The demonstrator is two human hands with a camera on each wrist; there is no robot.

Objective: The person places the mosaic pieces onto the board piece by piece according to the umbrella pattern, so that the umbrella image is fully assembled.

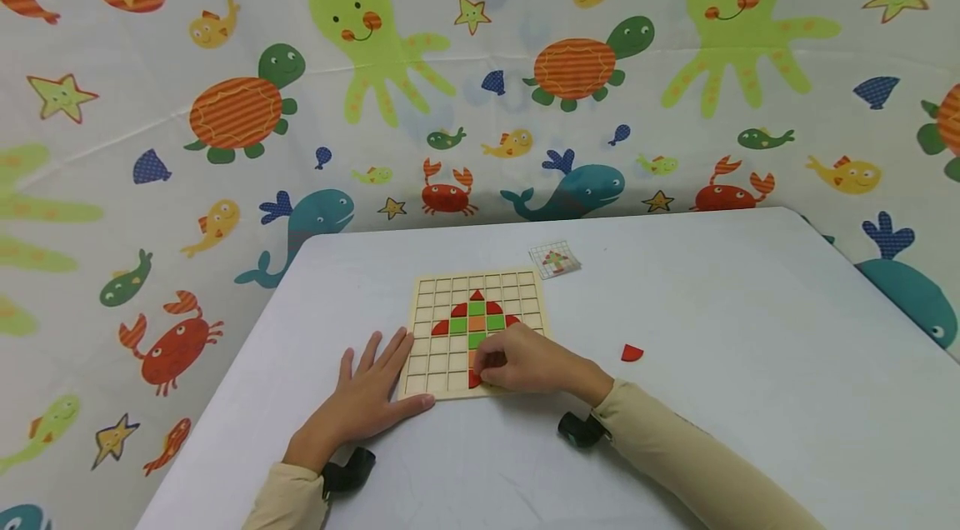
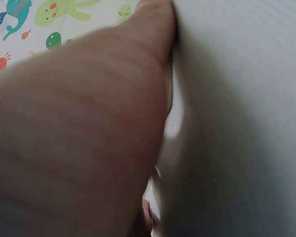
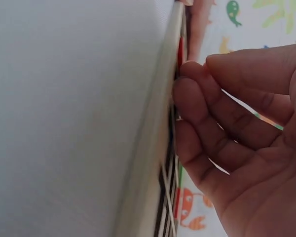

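Note:
A wooden grid board [image 1: 435, 362] lies on the table, with red, green and orange pieces set in its squares. My left hand [image 1: 372, 397] rests flat with fingers spread at the board's left edge, its thumb along the lower left corner. Over the lower middle squares is my right hand [image 1: 523, 359], its fingers curled and their tips at the board. Beside those fingertips sits a red piece [image 1: 474, 380], also visible as a red edge [image 3: 180, 51] in the right wrist view. Whether anything is pinched between thumb and fingers is hidden. The left wrist view mostly shows a blurred hand [image 2: 98, 113].
A loose red quarter-circle piece [image 1: 632, 352] lies on the white table [image 1: 720, 297], right of the board. Behind the board's upper right corner is a small pattern card [image 1: 555, 258]. A cloth printed with sea animals [image 1: 495, 130] hangs beyond the table.

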